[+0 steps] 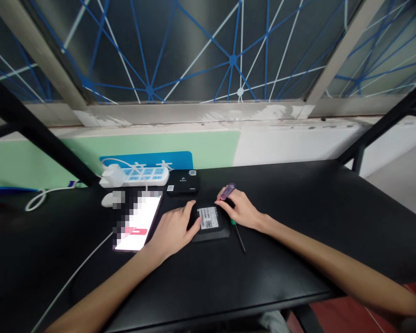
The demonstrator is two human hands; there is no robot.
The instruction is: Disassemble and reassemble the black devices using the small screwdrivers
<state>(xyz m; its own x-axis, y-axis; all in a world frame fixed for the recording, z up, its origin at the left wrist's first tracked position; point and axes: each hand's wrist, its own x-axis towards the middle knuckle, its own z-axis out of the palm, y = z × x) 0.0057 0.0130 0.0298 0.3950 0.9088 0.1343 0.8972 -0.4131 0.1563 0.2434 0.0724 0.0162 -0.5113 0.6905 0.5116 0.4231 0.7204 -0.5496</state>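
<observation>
A small black box with a white printed label (209, 218) lies on the table between my hands, over a wider black base (211, 236). My left hand (173, 230) is beside its left edge, thumb and forefinger spread, with the thumb at the label's edge. At its upper right corner my right hand (241, 209) is closed in a pinch around a see-through purple plastic piece (228, 191); its exact kind is unclear. Under that hand lies a screwdriver (240, 238) with a dark shaft, its green handle partly hidden.
A lit tablet or phone (142, 222), partly blurred out, lies left of my left hand. Behind stand a black box with a logo (183, 182), a white power strip (149, 176) with a plugged-in adapter, and a white mouse (111, 200). A white cable (74, 273) crosses the black table.
</observation>
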